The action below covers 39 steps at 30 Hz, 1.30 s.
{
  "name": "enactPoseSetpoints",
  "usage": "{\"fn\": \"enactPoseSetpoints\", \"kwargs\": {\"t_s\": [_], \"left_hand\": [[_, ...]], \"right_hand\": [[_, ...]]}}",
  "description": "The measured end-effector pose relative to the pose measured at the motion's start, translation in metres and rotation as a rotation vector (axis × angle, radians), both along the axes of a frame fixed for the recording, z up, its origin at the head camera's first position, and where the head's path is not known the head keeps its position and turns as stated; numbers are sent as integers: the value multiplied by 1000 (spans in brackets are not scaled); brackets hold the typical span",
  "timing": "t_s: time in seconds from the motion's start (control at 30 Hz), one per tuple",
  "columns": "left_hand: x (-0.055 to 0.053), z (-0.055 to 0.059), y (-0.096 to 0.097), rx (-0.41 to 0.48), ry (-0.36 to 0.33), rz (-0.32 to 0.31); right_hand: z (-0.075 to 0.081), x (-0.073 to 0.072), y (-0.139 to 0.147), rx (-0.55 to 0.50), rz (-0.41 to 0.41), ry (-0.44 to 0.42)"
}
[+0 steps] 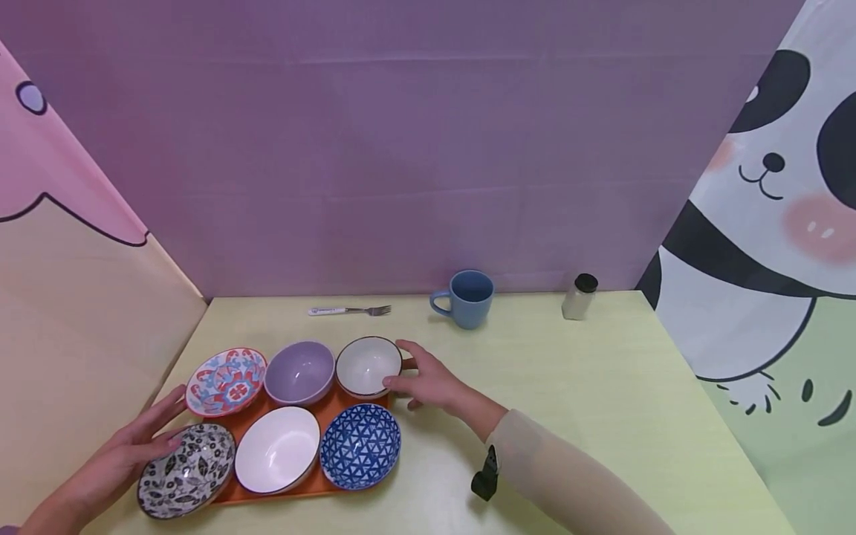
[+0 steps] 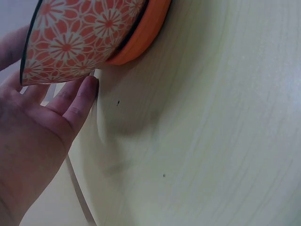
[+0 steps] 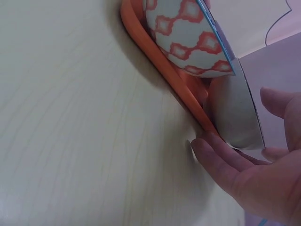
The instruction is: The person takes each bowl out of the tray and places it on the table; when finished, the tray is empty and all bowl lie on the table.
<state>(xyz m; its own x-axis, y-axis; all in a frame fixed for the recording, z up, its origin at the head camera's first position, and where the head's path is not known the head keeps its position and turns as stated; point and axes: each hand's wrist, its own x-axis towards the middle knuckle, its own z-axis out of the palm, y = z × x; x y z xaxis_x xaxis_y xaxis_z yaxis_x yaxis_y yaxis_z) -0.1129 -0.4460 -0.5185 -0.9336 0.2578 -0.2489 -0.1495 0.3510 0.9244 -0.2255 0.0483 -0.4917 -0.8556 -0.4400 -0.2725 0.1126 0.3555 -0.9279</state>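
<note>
An orange tray bears several bowls in two rows. My left hand is at its left end, thumb over the black-and-white floral bowl and fingers beside the red-and-blue patterned bowl. In the left wrist view, fingers stretch below a bowl with an orange flowered outside. At the back right corner, my right hand spreads round the white dark-rimmed bowl. Its fingertips lie right at the tray's edge in the right wrist view, the thumb raised near the rim.
Also on the tray are a purple bowl, a larger white bowl and a blue triangle-patterned bowl. Along the table's back lie a fork, a blue mug and a black-lidded jar. A purple cloth hangs behind.
</note>
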Motion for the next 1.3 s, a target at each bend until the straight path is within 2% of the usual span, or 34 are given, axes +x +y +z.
{"fn": "enactPoseSetpoints", "kwargs": {"t_s": [0.3,0.47,0.8,0.9,1.07,1.3], "left_hand": [[0,-4,-4,70,19,-31],[-1,-4,-5,66,2,-36],[0,-5,-5,9,-88,42],[0,-5,-5,11,-76,48],[-1,-4,-5,39,-22,14],[0,-4,-5,54,-22,12]], "right_hand": [[-2,0,-3,-56,-34,-75],[-1,-2,-4,-89,-59,-110],[-1,-2,-2,-241,-113,-222],[-1,-2,-4,-256,-137,-243],[-1,-2,-7,-263,-184,-238],[-2,-1,-10,-252,-252,-240]]}}
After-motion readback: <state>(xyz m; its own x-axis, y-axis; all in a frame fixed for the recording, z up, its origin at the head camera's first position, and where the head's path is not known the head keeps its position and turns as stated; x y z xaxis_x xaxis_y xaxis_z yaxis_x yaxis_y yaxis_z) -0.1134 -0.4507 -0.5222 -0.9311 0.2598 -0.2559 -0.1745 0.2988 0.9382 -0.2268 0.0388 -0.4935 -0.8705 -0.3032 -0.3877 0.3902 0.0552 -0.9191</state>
